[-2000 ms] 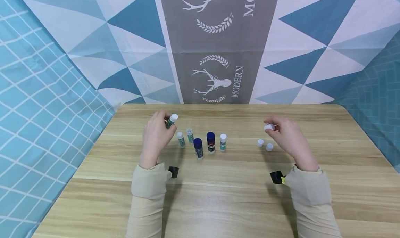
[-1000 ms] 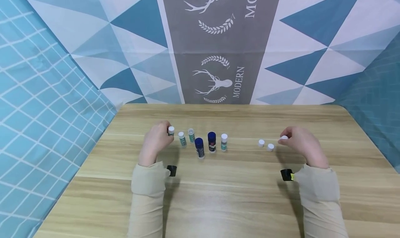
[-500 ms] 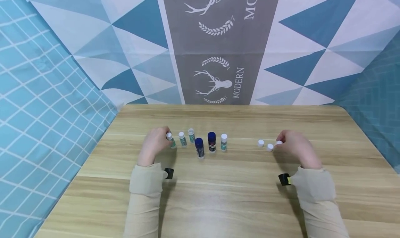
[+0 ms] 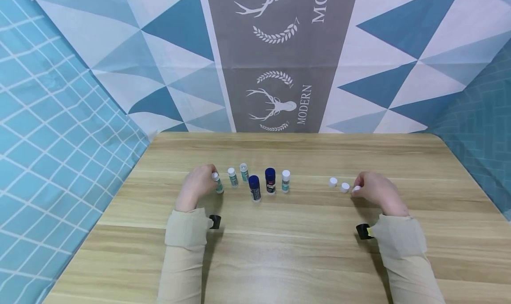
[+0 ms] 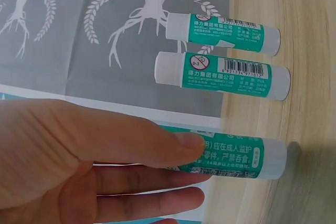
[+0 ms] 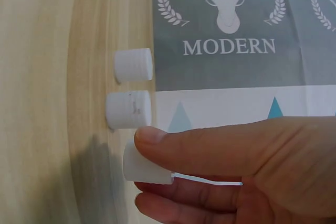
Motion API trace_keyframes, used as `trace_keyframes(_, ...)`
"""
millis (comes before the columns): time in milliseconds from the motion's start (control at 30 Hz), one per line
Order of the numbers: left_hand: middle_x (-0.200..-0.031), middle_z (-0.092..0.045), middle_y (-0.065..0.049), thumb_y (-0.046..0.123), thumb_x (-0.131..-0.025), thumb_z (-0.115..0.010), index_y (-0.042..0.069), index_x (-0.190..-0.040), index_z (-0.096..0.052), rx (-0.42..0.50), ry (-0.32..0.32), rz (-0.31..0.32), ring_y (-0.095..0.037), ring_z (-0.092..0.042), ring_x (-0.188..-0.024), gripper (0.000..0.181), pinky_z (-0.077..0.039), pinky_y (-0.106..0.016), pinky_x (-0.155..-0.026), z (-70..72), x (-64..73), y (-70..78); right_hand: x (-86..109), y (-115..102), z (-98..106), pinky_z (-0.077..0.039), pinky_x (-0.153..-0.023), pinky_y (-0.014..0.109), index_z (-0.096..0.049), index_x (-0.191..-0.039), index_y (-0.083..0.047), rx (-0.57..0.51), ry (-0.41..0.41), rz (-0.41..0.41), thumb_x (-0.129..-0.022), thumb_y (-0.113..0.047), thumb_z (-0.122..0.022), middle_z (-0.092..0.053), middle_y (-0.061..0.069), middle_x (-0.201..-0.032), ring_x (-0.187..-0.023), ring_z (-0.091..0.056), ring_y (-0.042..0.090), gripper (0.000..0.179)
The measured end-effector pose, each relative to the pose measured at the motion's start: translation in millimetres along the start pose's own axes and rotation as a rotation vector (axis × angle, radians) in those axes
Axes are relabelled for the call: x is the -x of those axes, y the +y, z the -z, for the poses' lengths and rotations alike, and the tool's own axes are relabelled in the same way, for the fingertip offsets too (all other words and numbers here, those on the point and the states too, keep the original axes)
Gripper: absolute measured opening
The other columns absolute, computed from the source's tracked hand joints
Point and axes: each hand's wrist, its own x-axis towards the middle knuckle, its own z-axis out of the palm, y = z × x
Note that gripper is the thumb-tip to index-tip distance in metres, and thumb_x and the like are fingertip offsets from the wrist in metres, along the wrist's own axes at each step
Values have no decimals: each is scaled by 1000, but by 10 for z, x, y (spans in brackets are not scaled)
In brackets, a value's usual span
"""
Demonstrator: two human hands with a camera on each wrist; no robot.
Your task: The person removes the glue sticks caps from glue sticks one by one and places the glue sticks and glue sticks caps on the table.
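My left hand (image 4: 197, 181) grips a green-labelled glue stick (image 5: 231, 153) between thumb and fingers, its white base close over the table. Beside it stand two more green glue sticks (image 5: 241, 76), upright in a loose row. My right hand (image 4: 375, 187) pinches a white cap (image 6: 144, 166) between thumb and fingers, low over the wood. Just left of that, in the head view, two white caps (image 4: 333, 182) sit on the table. The fingers' far sides are hidden in the head view.
Right of the green sticks stand two navy-capped glue sticks (image 4: 270, 180) and a white-capped one with a teal label (image 4: 285, 181). The wooden table (image 4: 271, 250) meets a patterned cloth (image 4: 275, 51) at its back edge. Both wrists carry small black devices.
My left hand has brought its glue stick down from a raised, tilted pose toward the table. My right hand has lowered its cap and moved it near the two other caps.
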Motion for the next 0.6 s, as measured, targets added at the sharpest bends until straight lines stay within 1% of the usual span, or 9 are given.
trace_keyframes(267,-90,-65,-14,0,-73,-62,-2,-97,-62,-4,-29,13,-24,-57,-73,24,-48,-38,-66,-25,-19,-17,-18,55,-16,-39,-60,34,-58,-86,-2,5,-40,-8,-79,-17,-67,-57,11,-82,-73,-49,25,19)
trace_keyframes(600,-91,-65,-14,-1,-73,-60,-1,-97,-62,-4,-39,22,-24,-56,-74,24,-47,-37,-66,-46,-51,-28,-43,56,-28,-39,-59,32,-57,-85,-2,38,-60,-15,-79,-16,-66,-57,10,-81,-71,-49,23,17)
